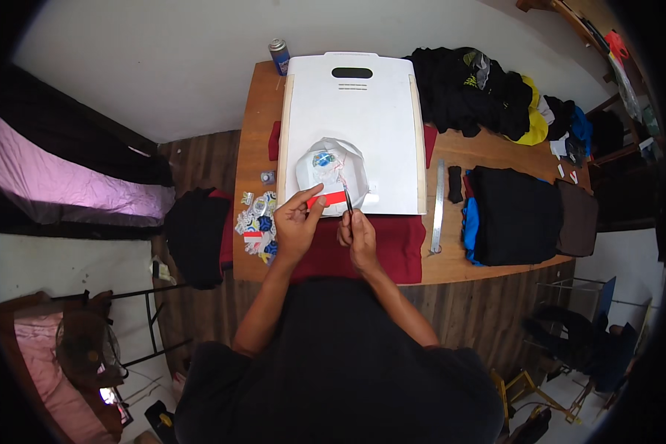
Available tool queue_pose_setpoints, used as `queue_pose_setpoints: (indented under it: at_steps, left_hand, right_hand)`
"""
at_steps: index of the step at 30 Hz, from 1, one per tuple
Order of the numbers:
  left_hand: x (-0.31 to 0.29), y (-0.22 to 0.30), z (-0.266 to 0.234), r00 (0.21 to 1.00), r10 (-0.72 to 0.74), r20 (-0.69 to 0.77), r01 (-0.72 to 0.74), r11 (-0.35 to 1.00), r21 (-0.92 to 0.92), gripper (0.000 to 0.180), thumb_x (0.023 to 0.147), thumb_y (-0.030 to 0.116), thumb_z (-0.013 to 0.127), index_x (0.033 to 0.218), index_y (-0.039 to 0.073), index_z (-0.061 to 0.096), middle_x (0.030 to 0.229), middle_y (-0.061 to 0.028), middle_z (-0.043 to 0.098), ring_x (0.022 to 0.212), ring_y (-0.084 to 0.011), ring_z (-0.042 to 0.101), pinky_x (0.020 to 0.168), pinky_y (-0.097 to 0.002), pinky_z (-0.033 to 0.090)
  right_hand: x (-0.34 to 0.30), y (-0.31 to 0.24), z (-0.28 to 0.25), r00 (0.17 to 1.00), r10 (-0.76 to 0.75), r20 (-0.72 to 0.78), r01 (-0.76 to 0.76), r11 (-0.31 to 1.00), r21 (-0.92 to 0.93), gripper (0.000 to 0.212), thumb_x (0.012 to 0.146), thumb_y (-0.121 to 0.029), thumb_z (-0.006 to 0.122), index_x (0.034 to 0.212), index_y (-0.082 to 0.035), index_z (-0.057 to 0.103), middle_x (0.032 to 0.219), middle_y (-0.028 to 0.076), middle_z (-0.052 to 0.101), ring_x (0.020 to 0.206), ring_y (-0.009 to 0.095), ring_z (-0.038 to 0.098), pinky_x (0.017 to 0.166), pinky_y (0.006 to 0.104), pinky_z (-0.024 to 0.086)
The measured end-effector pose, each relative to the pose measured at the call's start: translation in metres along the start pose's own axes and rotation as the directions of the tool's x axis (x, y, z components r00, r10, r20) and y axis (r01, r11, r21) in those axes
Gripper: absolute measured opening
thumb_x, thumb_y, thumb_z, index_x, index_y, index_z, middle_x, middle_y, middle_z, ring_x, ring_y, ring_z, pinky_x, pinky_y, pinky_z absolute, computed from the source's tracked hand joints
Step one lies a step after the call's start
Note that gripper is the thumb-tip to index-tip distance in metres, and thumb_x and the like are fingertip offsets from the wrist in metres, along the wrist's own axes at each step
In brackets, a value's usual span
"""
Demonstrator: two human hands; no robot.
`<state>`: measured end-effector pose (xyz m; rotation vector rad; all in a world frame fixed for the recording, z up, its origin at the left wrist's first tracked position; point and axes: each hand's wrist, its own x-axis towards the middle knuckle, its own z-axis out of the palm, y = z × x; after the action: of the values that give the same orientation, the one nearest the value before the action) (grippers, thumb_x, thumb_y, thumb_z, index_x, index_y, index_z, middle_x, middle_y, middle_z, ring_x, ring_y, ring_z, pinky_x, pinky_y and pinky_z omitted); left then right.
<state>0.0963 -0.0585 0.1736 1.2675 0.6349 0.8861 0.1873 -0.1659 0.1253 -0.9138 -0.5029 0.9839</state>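
My left hand (296, 224) pinches a small red and white patch (328, 199) between thumb and fingertips. Beside it, my right hand (358, 238) is closed around a slim dark tool (349, 200) with a pointed metallic tip, which reaches up by the patch's right end. Whether the tool is tweezers or small scissors cannot be made out. Just beyond both hands, a white crinkled bag or dish-like container (359, 169) rests on a white panel (351, 111) with an oval handle slot. In the container lie a blue and white piece (323, 159) and clear, reddish scraps. Burgundy cloth (370, 248) spreads under the panel.
Several cut patches (261, 226) are heaped at left on the wooden table (255, 111). A spray can (279, 57) stands at the far left corner. To the right are a metal ruler (438, 207), folded black cloth (514, 214) and piled dark garments (459, 92).
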Motion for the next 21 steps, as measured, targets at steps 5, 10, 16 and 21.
queue_pose_setpoints:
  at_steps: [5,10,16,21]
  left_hand:
    - [-0.0003,0.0016,0.0016,1.0,0.001,0.012,-0.001,1.0,-0.006,0.031,0.092,-0.005,0.063,0.122,-0.01,0.061,0.109,-0.0107,0.064,0.097,-0.0114,0.062,0.084,-0.0216,0.049]
    - [-0.0006,0.0017,0.0028,1.0,-0.005,0.017,0.006,1.0,-0.019,0.031,0.092,-0.005,0.063,0.122,-0.01,0.061,0.11,-0.0112,0.065,0.098,-0.0116,0.062,0.084,-0.0218,0.05]
    - [-0.0003,0.0028,0.0014,1.0,-0.007,0.015,0.007,1.0,-0.017,0.031,0.092,-0.005,0.063,0.122,-0.01,0.061,0.111,-0.0115,0.065,0.097,-0.0113,0.062,0.084,-0.0218,0.049]
    - [-0.0007,0.0049,0.0035,1.0,-0.003,0.009,0.003,1.0,-0.014,0.031,0.092,-0.005,0.063,0.122,-0.01,0.06,0.11,-0.0113,0.065,0.097,-0.0113,0.062,0.084,-0.0217,0.05]
  right_hand:
    - [0.0001,-0.0021,0.0019,1.0,0.0,0.0,0.0,1.0,-0.018,0.036,0.108,-0.036,0.032,0.091,-0.008,0.046,0.061,-0.002,0.033,0.051,0.007,0.027,0.048,0.0238,0.026]
    - [0.0005,0.0017,0.0004,1.0,-0.011,-0.009,0.01,1.0,-0.01,0.035,0.108,-0.035,0.032,0.091,-0.008,0.046,0.061,-0.002,0.033,0.051,0.007,0.027,0.048,0.0237,0.026]
    - [0.0005,0.0016,0.0022,1.0,0.003,-0.009,-0.003,1.0,0.002,0.036,0.108,-0.036,0.032,0.091,-0.008,0.046,0.061,-0.002,0.033,0.051,0.007,0.027,0.048,0.0237,0.026]
    - [0.0006,0.0001,0.0023,1.0,0.006,-0.016,-0.006,1.0,0.001,0.037,0.108,-0.037,0.031,0.091,-0.008,0.046,0.06,-0.003,0.033,0.05,0.007,0.027,0.048,0.0237,0.026]
